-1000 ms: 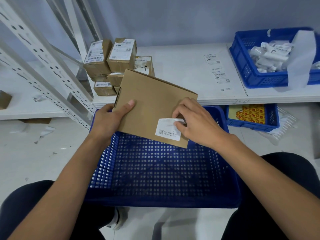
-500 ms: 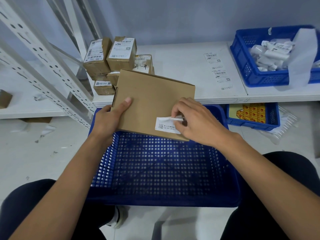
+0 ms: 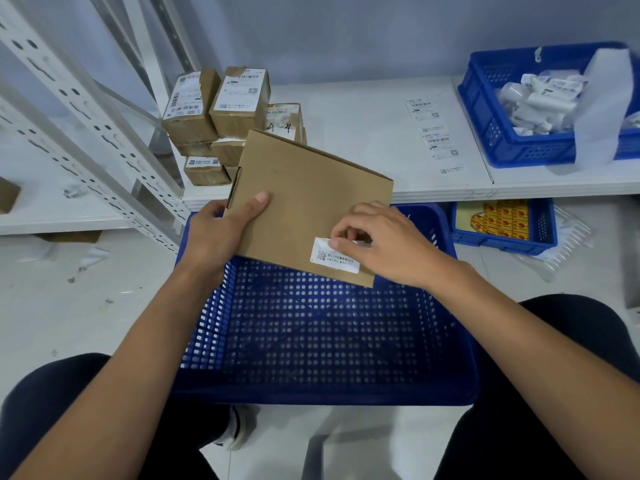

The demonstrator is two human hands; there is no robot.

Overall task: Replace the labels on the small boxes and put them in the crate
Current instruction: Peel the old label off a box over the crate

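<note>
Cardboard box, flat, is hanging tilted over the blue crate's far end. The left grip is clasping its left edge, thumb on top. The right grip is pinching the upper edge of a white label by the box's near right corner. The box is looking light and stiff, best held by its edges; the label thin, likely tearing if yanked.

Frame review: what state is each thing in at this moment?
crate: open-topped, no boxes inside.
cardboard box: closed, tilted above the crate, gripped by the left hand.
label: upper edge lifted and pinched by the right hand, rest stuck to the box.
small boxes: closed, labelled, stacked on the shelf.
shelf crate: holds white rolls.
</note>
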